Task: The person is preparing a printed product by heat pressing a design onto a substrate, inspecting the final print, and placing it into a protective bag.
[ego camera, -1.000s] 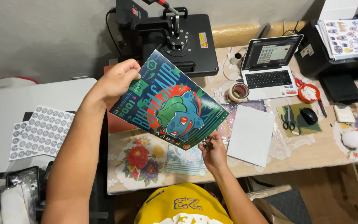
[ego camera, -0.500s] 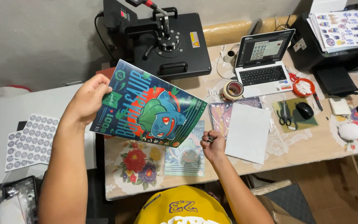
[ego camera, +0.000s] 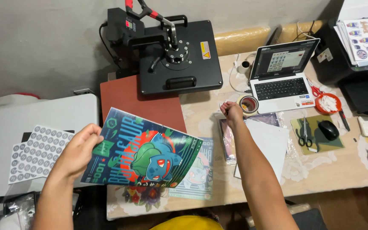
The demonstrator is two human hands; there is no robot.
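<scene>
Left hand grips the colourful printed poster, lifted off the bench; right hand pinches something beside the tape roll. Heat press beyond remains unloaded.

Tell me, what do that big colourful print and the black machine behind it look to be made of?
The print in the left hand looks like glossy, stiff sheet, maybe coated card or thin metal: it catches glare and stays flat. The heat press looks like matte black painted metal.

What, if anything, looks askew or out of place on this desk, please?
Nothing looks spilled or damaged. The left hand holds a colourful poster tilted above the table; the right hand reaches beside the tape roll.
</scene>
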